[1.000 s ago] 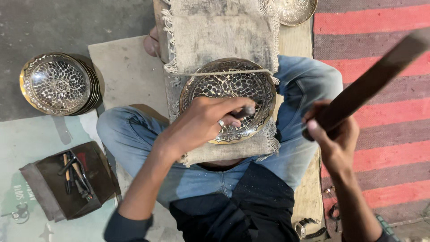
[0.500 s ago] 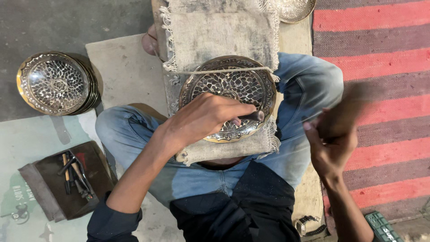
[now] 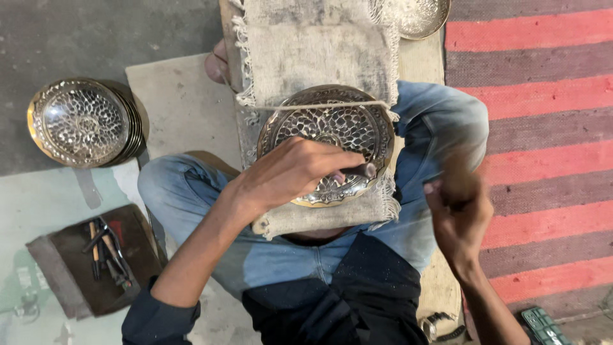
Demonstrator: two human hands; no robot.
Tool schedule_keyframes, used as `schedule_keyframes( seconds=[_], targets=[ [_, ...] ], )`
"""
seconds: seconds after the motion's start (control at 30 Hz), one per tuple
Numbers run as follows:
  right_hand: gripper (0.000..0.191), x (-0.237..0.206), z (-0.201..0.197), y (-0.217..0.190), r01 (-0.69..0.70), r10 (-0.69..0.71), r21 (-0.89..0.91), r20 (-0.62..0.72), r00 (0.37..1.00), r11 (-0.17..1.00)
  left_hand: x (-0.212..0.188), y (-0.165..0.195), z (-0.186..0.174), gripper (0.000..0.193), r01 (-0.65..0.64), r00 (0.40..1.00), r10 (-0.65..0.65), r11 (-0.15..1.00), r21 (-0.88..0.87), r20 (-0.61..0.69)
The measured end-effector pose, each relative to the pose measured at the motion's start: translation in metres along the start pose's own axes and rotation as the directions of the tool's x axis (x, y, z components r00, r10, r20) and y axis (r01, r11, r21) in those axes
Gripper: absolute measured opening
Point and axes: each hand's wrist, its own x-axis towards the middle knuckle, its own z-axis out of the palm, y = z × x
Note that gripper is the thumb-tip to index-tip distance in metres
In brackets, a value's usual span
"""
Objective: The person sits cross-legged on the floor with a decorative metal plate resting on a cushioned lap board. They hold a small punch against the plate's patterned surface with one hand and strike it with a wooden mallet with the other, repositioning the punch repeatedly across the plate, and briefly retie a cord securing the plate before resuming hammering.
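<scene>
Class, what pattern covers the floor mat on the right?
Red and dark grey stripes on the woven floor mat, seen in the head view.

left hand (image 3: 290,176) holding punch (image 3: 357,171) on brass plate (image 3: 332,137) | right hand (image 3: 456,214) gripping blurred tool

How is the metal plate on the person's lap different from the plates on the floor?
The lap plate lies alone on a burlap cloth, with the left hand resting on it. The floor plates sit stacked, untouched, on bare concrete. Both are round, shiny and covered in a dimpled pattern.

Burlap-covered board (image 3: 319,51) under engraved plate (image 3: 325,128)
</scene>
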Motion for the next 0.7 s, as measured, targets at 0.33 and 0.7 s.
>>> schedule_keyframes(
  seconds=[0.33, 0.7],
  targets=[
    [0.034, 0.011, 0.008, 0.002, 0.141, -0.129, 0.129, -0.096, 0.987, 0.982, -0.001, 0.006, -0.002, 0.052, 0.076, 0.997, -0.076, 0.996, -0.050, 0.017],
    [0.033, 0.006, 0.013, -0.008, 0.191, -0.212, -0.242, -0.065, 0.975, 0.951, -0.003, 0.004, -0.005, 0.053, 0.068, 0.998, -0.067, 0.996, -0.053, 0.020]
  ],
)
